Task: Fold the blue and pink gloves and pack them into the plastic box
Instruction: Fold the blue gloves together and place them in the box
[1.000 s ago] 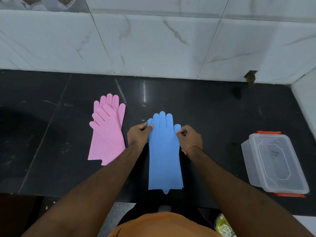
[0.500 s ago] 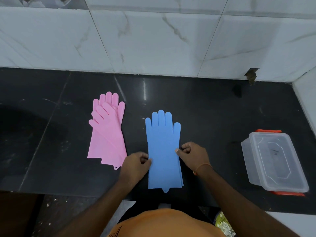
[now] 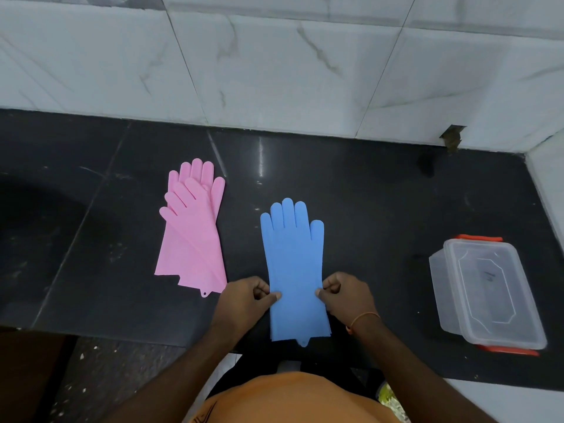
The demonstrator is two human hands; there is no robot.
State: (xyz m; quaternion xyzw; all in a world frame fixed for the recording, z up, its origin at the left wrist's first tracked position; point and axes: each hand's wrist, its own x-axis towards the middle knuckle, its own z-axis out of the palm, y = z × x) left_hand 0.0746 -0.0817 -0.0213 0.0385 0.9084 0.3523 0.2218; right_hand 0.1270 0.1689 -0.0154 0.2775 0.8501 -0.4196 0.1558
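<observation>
Item: blue gloves (image 3: pixel 294 270), a stacked pair lying flat on the black desk (image 3: pixel 381 209), fingers pointing toward the tiled wall (image 3: pixel 274 62), cuff at the near edge just in front of the person

Left hand (image 3: pixel 244 300): pinching the left edge of the blue pair low down near the cuff, thumb on top, grip narrow and closed on the material

Right hand (image 3: pixel 345 297): pinching the opposite edge at the same level, grip likewise closed on the gloves

Pink gloves (image 3: pixel 192 236): lying to the left, one crossed loosely over the other, not yet folded, apart from both hands

Plastic box (image 3: pixel 488 294): sitting at the right end of the desk, well apart from the gloves; lid appearing to be on, orange clips showing at both ends

Step in hand, as judged: preparing to fold the blue pair across its length

Handling notes: both pinches should be taking the two layers together, so the lower glove is not sliding out; both sides should be lifting evenly and carrying the cuff over toward the fingers, edges lining up; the fold should be ending short enough to fit the box; the soft, rubbery-looking material is likely springing back, so pressing the crease flat is advisable
</observation>
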